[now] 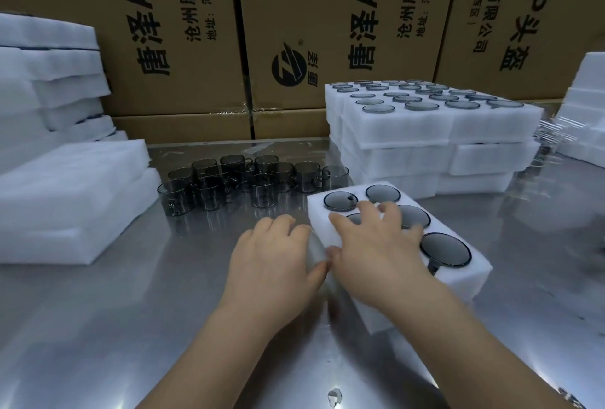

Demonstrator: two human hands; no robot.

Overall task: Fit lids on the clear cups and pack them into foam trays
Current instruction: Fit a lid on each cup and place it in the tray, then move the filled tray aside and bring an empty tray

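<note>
A white foam tray (458, 277) lies on the metal table (131, 326) in front of me, holding several tinted clear cups with lids (445, 249). My right hand (376, 251) rests on the tray's top with its fingers spread over the middle pockets. My left hand (275, 264) is at the tray's left edge with fingers curled against its side; the spot between my thumbs is blurred. Several loose cups without lids (245, 185) stand in a cluster behind my hands.
Stacked foam trays filled with lidded cups (425, 126) stand at the back right. Foam slabs (65, 199) are piled at the left, with more foam (589, 97) at the far right. Cardboard boxes (294, 31) wall off the back.
</note>
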